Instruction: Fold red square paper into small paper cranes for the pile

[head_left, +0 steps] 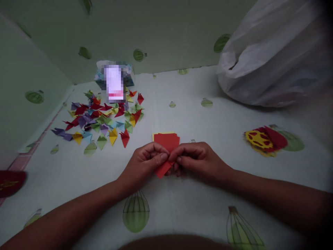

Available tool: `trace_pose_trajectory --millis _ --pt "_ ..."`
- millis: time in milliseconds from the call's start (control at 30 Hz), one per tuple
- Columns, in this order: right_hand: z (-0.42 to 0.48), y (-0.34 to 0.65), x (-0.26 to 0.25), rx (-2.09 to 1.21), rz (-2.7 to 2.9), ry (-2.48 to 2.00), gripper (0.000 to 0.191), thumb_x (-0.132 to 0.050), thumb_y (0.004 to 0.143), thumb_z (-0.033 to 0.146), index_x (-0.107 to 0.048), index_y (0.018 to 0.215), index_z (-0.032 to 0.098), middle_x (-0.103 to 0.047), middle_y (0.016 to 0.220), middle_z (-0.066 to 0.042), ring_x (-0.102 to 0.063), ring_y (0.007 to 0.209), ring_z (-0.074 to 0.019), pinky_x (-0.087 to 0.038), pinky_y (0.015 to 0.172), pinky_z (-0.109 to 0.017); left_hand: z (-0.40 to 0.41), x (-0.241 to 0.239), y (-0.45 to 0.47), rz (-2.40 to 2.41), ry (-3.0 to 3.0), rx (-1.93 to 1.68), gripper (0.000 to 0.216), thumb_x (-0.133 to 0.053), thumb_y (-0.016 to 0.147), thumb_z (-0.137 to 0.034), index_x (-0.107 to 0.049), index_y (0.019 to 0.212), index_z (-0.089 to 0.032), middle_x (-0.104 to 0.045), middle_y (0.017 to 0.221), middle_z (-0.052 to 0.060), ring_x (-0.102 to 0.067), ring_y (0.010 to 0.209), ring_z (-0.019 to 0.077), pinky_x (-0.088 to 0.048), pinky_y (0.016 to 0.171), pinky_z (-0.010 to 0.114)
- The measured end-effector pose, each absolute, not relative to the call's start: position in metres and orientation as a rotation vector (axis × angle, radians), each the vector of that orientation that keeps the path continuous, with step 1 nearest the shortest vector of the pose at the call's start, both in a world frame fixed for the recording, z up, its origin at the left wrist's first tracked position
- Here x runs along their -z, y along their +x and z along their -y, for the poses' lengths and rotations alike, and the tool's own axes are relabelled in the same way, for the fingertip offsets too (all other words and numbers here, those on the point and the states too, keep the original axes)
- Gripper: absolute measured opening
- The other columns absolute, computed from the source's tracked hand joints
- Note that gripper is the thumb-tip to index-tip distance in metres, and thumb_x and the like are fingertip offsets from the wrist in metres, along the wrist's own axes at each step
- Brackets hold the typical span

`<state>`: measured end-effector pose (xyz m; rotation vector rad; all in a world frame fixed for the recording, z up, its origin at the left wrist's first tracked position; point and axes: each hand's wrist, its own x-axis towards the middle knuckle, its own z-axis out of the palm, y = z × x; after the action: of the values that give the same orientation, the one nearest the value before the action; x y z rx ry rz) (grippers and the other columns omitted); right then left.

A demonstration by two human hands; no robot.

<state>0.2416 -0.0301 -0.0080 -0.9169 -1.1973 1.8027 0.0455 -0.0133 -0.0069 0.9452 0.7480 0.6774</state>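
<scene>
Between my two hands is a small red sheet of paper (161,171), its lower corner pointing toward me. My left hand (148,158) pinches it from the left with thumb and forefinger. From the right, my right hand (194,156) pinches the same sheet, and the fingertips of both hands nearly meet. Part of the sheet is hidden behind my fingers, so I cannot tell how it is folded. Just beyond my hands lies a stack of square papers (167,139), red on top with a yellow edge showing.
Many-coloured folded paper cranes (104,119) lie heaped at the left. Behind them a lit, blurred phone (114,81) leans on a tissue box (130,76). A white plastic bag (270,66) bulges at the back right, with red and yellow cut-outs (262,139) nearer me.
</scene>
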Motion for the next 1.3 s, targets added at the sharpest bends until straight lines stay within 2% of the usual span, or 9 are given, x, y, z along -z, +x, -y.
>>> trace_pose_trajectory --millis 200,267,400,533,667,800,967,1100,1300 --pt "0.029 0.245 0.013 -1.846 1.079 -0.852 0.014 -0.063 0.089 0.026 -0.064 0.100 0.017 -0.069 0.068 0.000 -0.065 0.058 -0.0116 -0.053 0.057 -0.025 0.013 0.003 0.045 -0.837 1.042 -0.699 0.012 -0.067 0.089 -0.026 -0.060 0.092 -0.016 -0.070 0.066 0.000 -0.067 0.060 0.0112 -0.051 0.058 0.021" --pt "0.029 0.245 0.014 -1.875 1.090 -0.879 0.016 -0.061 0.092 0.033 -0.063 0.094 0.016 -0.068 0.066 0.000 -0.063 0.054 -0.0110 -0.052 0.054 -0.024 0.014 0.003 0.044 -0.837 1.067 -0.703 0.012 -0.066 0.089 -0.026 -0.060 0.093 -0.016 -0.070 0.066 0.000 -0.067 0.060 0.0112 -0.051 0.058 0.021" --pt "0.028 0.243 0.012 -1.902 1.204 -0.979 0.036 -0.062 0.091 0.045 -0.059 0.073 0.015 -0.065 0.060 -0.001 -0.059 0.048 -0.0087 -0.046 0.046 -0.019 0.013 0.004 0.044 -0.810 1.102 -0.699 0.014 -0.065 0.090 -0.029 -0.060 0.094 -0.017 -0.069 0.067 0.000 -0.067 0.062 0.0121 -0.052 0.060 0.022" --pt "0.028 0.242 0.009 -1.915 1.236 -1.060 0.041 -0.066 0.087 0.050 -0.057 0.067 0.015 -0.063 0.054 0.001 -0.055 0.042 -0.0069 -0.042 0.041 -0.018 0.012 0.005 0.043 -0.806 1.119 -0.676 0.015 -0.064 0.090 -0.029 -0.058 0.095 -0.017 -0.069 0.068 0.000 -0.067 0.062 0.0119 -0.051 0.060 0.021" --pt "0.029 0.242 0.006 -1.915 1.242 -1.128 0.040 -0.064 0.087 0.047 -0.054 0.063 0.016 -0.062 0.052 0.002 -0.053 0.038 -0.0061 -0.041 0.040 -0.017 0.011 0.006 0.042 -0.812 1.135 -0.648 0.018 -0.063 0.090 -0.032 -0.057 0.099 -0.018 -0.069 0.069 0.000 -0.065 0.060 0.0119 -0.048 0.057 0.021" --pt "0.031 0.241 0.003 -1.867 1.285 -1.198 0.037 -0.061 0.088 0.040 -0.051 0.061 0.018 -0.059 0.049 0.003 -0.051 0.037 -0.0063 -0.040 0.039 -0.017 0.010 0.005 0.043 -0.876 1.214 -0.594 0.023 -0.065 0.089 -0.036 -0.060 0.102 -0.017 -0.061 0.064 -0.003 -0.058 0.058 0.0101 -0.043 0.055 0.021" --pt "0.034 0.238 0.002 -1.778 1.380 -1.225 0.035 -0.060 0.087 0.034 -0.050 0.058 0.018 -0.058 0.047 0.003 -0.050 0.038 -0.0062 -0.038 0.039 -0.017 0.009 0.002 0.045 -0.917 1.224 -0.479 0.027 -0.073 0.080 -0.039 -0.061 0.086 -0.015 -0.057 0.065 -0.003 -0.051 0.057 0.0092 -0.040 0.053 0.021" --pt "0.035 0.236 0.003 -1.755 1.421 -1.206 0.032 -0.058 0.088 0.031 -0.051 0.059 0.018 -0.056 0.047 0.003 -0.049 0.038 -0.0062 -0.039 0.038 -0.017 0.008 0.003 0.046 -0.922 1.215 -0.415 0.031 -0.078 0.075 -0.039 -0.058 0.081 -0.016 -0.056 0.059 -0.004 -0.050 0.052 0.0090 -0.038 0.050 0.021" --pt "0.035 0.237 0.002 -1.794 1.405 -1.194 0.034 -0.059 0.087 0.034 -0.050 0.058 0.018 -0.057 0.048 0.003 -0.049 0.037 -0.0057 -0.038 0.037 -0.016 0.005 0.001 0.044 -0.832 1.097 -0.332 0.028 -0.073 0.080 -0.039 -0.060 0.075 -0.015 -0.064 0.062 -0.001 -0.057 0.054 0.0098 -0.045 0.055 0.022"
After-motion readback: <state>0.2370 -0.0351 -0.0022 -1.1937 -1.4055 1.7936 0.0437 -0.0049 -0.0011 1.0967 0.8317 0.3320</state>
